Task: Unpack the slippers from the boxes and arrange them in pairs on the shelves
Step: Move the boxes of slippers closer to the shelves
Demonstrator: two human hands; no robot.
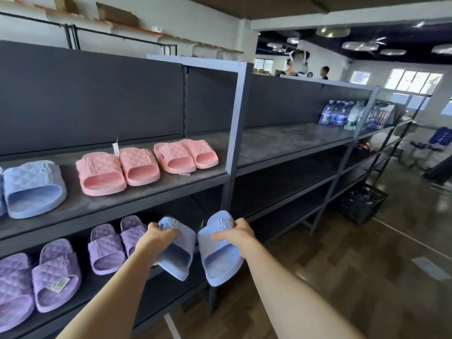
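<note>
The person holds two light blue slippers, one in each hand, in front of the right end of the lower shelf (pixel 156 297). The left hand (pixel 159 234) grips the left blue slipper (pixel 177 259) by its top band, with the fingers curled over it. The right hand (pixel 236 231) grips the right blue slipper (pixel 221 255) the same way, with the thumb on top of the band and the fingers bent round the far side. The two slippers are tipped, with their open ends toward the person and their far ends close together.

Just to the left, two pairs of purple slippers (pixel 110 245) sit on the lower shelf. On the upper shelf (pixel 151 192) are two pairs of pink slippers (pixel 117 172) near its right end. One more blue slipper (pixel 31 189) is at its left edge.

Farther right, water bottles (pixel 342 115) stand on the next rack. A black crate (pixel 362 204) sits on the floor beside it.
</note>
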